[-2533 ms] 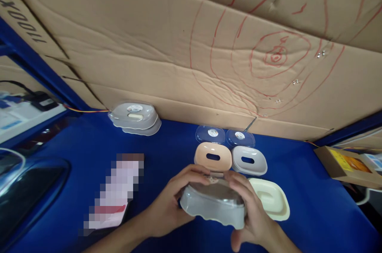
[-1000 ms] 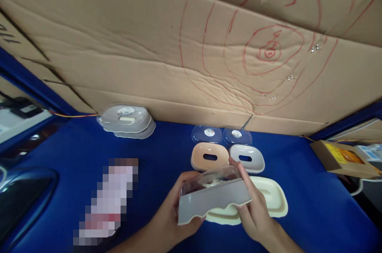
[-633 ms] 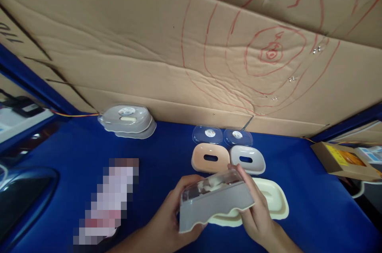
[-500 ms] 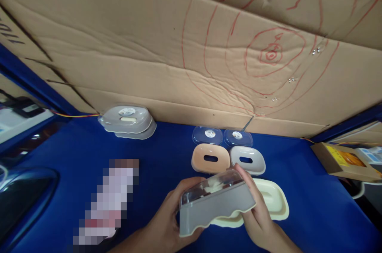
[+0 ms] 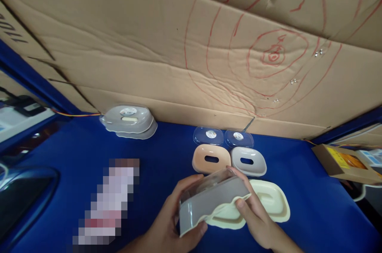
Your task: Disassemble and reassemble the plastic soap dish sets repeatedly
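Between both hands is a grey soap box point(image 5: 213, 199) with a clear lid and a wavy pale rim, held tilted above the table. My left hand point(image 5: 176, 213) grips its left end, the thumb at the lower rim. At the right end my right hand point(image 5: 253, 209) is closed on it, thumb pressed to the wavy edge. Behind and below the box lie two cream trays, the right one point(image 5: 282, 205) plain to see and the left one point(image 5: 228, 221) partly covered. Just beyond are a peach slotted dish point(image 5: 211, 169) and a white slotted dish point(image 5: 256, 162).
Two clear lids, left point(image 5: 203, 137) and right point(image 5: 238, 140), lie near the cardboard wall point(image 5: 134, 46). Stacked lidded soap boxes point(image 5: 129, 119) stand at the back left. A pixelated item point(image 5: 110, 201) lies left. A cardboard box point(image 5: 346, 163) is at the right.
The soap box has turned slightly, its wavy underside edge showing more. My right thumb has come round onto that edge, and my left thumb now shows at the lower rim.
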Action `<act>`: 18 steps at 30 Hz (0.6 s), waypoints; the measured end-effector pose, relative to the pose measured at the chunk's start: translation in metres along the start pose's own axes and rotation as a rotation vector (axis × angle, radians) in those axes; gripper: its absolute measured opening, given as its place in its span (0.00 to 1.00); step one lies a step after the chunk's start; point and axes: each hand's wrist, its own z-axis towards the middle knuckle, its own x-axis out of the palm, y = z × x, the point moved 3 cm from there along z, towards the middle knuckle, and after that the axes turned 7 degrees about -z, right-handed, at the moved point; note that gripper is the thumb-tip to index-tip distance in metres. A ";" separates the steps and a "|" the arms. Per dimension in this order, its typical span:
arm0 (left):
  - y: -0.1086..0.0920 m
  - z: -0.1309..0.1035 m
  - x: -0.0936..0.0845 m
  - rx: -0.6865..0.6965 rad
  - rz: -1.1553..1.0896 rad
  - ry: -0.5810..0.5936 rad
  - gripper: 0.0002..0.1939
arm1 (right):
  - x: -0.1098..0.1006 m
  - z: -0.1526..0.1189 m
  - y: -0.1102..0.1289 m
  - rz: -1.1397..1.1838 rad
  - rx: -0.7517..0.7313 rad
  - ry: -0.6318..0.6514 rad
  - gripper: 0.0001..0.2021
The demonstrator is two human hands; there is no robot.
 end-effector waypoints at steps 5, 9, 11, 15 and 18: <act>-0.001 0.002 -0.002 -0.051 -0.109 -0.034 0.30 | -0.003 0.001 0.002 0.067 0.094 0.079 0.34; 0.002 0.000 -0.005 -0.033 -0.047 0.004 0.28 | 0.002 0.001 0.004 0.028 -0.032 0.048 0.39; 0.003 -0.002 -0.004 -0.039 0.017 0.021 0.28 | 0.006 0.001 0.004 0.053 -0.095 0.038 0.42; 0.001 -0.002 0.002 -0.064 -0.047 0.073 0.31 | 0.011 0.002 -0.002 0.066 -0.076 -0.002 0.40; 0.001 0.001 0.006 -0.086 -0.163 0.124 0.35 | 0.013 0.003 -0.004 -0.013 -0.110 -0.098 0.41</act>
